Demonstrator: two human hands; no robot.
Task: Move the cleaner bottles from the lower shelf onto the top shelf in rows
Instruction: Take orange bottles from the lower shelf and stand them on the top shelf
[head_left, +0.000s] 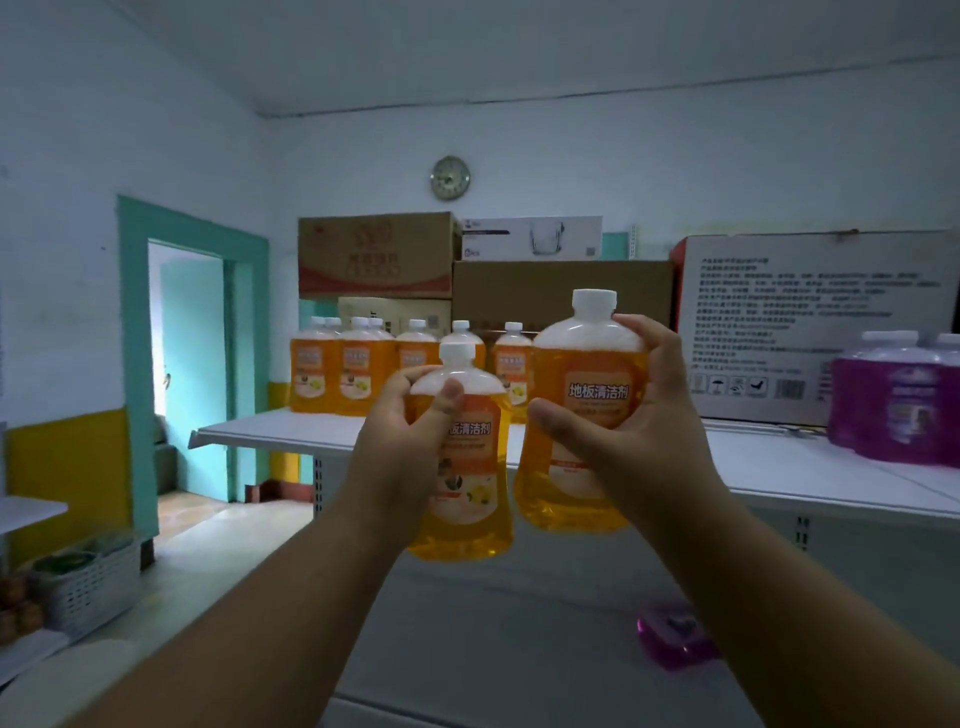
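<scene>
While each hand grips one, left hand (402, 431) and right hand (631, 415) hold orange, white-capped bottles (582, 415) upright before the top shelf (270, 428).

Orange bottles (358, 371): seven on shelf, two in hands. Cardboard boxes (561, 291): three. Clock (450, 177): one.

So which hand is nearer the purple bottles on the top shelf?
Right. The right hand, holding an orange cleaner bottle, is closer to the purple bottles; the left hand holds another bottle farther left.
</scene>
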